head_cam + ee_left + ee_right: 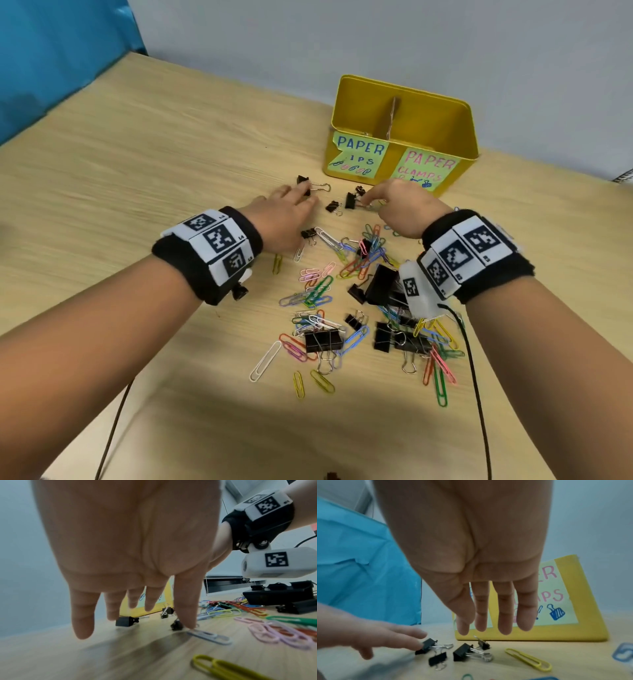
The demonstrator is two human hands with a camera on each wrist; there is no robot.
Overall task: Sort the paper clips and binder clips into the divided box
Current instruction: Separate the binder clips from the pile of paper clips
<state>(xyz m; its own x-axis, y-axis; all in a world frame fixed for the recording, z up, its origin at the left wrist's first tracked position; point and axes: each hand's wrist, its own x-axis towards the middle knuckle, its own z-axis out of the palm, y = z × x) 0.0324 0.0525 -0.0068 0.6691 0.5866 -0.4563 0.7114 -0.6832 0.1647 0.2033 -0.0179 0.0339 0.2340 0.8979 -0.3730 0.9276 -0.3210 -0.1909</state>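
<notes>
Two hands reach over a scatter of clips on a wooden desk [137, 164], both with fingers spread and neither gripping anything.

The left hand [284, 219] lies flat and relaxed, a fingertip touching a small black binder clip [304, 185] near the desk's far edge; the right hand [404, 209] hangs with straight fingers just above another binder clip [350, 200] without touching it (the right wrist view shows a clear gap). The yellow divided box [404, 113] stands just beyond them at the far edge, a cardboard divider [392, 116] splitting it, its labels reading "PAPER" and "PAPER CLAMPS". Coloured paper clips [318, 286] and larger binder clips [323, 341] lie heaped toward the near edge, between the wrists.
</notes>
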